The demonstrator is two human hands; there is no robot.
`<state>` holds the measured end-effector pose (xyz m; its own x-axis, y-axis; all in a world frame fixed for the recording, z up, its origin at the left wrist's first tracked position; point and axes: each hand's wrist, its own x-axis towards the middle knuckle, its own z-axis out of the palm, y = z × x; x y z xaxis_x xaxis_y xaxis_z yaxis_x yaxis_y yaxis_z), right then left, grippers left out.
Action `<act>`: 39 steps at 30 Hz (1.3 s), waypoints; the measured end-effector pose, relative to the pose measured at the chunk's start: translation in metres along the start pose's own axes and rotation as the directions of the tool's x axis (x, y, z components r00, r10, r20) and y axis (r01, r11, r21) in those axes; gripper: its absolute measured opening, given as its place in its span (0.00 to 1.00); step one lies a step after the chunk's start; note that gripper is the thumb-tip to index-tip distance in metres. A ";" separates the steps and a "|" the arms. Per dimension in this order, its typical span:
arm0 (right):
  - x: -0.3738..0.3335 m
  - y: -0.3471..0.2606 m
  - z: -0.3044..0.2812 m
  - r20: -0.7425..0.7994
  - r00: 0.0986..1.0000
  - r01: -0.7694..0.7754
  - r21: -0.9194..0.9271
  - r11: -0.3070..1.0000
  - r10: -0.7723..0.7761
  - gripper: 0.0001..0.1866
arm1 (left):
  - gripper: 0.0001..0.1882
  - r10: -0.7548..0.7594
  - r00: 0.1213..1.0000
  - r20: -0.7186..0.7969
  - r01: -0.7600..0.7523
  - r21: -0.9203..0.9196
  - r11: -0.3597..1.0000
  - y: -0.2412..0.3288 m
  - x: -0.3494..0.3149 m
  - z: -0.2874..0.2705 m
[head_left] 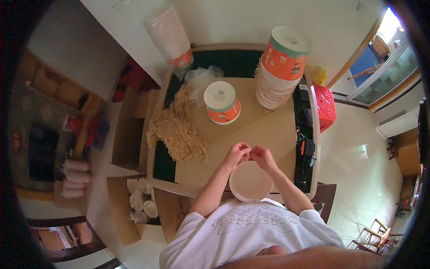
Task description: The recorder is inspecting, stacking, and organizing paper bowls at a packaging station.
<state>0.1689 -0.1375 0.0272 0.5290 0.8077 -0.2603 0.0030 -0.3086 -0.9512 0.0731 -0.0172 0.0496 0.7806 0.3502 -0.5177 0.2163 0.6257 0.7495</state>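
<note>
A white paper bucket (251, 181) rests against my shirt at the table's near edge, its pale round face toward me. My left hand (238, 154) and my right hand (263, 158) meet just past its far rim, thumbs and fingers pinched together. Whatever lies between the fingertips is too small or hidden to make out. Beyond them an orange paper bucket (224, 112) stands upside down on the brown board. To the left spreads a tangled heap of tan cords (179, 130). A tall stack of upturned orange-and-white buckets (283, 62) stands at the far right.
A crumpled clear plastic bag (204, 83) lies behind the cords. Wrapped stacked buckets (168, 36) rise at the far left corner. Small dark items (307, 148) line the right table edge. A red stool (325, 107) stands right; an open carton of white buckets (123, 210) sits lower left.
</note>
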 end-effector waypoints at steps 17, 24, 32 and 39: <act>0.011 0.002 -0.007 -0.063 0.996 -0.065 0.019 0.998 0.066 0.03 | 0.04 0.176 0.942 0.287 -0.249 0.243 0.938 -0.046 0.015 -0.043; 0.014 0.005 -0.003 -0.095 0.995 -0.037 -0.015 0.999 0.035 0.03 | 0.06 0.269 0.927 0.261 -0.330 0.231 0.915 -0.053 0.017 -0.047; 0.012 0.001 -0.004 -0.112 0.993 0.012 -0.168 0.986 -0.031 0.03 | 0.08 0.440 0.864 0.246 -0.500 0.528 0.687 -0.038 0.006 -0.037; 0.011 0.001 -0.005 -0.043 0.999 -0.025 -0.110 0.994 0.020 0.03 | 0.04 0.363 0.891 0.274 -0.439 0.723 0.533 -0.009 -0.005 -0.021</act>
<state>0.1788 -0.1311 0.0237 0.5652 0.7788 -0.2722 0.0832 -0.3821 -0.9204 0.0550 -0.0100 0.0364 0.9345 0.3477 -0.0763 0.1962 -0.3242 0.9254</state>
